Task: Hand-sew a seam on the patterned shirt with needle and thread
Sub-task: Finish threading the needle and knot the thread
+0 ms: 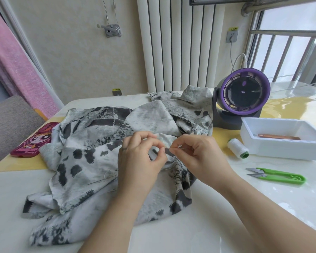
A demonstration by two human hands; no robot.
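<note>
- Your patterned shirt lies crumpled on the bench, spreading from the centre of view out toward 8 o'clock and up toward 1 o'clock.
- Your left hand rests on the shirt at centre, fingers curled, thumb and forefinger pinching a raised fold of the fabric.
- Your right hand sits just at 3 o'clock of the left, fingers curled, thumb and forefinger pinching a thin needle whose tip points at the pinched fold. The needle is barely legible.
- A pale thread loops just below the fold, between your 2 hands.
- 1 white thread spool lies on its side at 3 o'clock of your right hand, just beside a white tray.
- Green snips lie at 4 o'clock of that hand, apart from the spool.
- A purple desk fan stands at 1 o'clock, touching the shirt's far edge.
- A pink phone lies at 9 o'clock, against the shirt.
</note>
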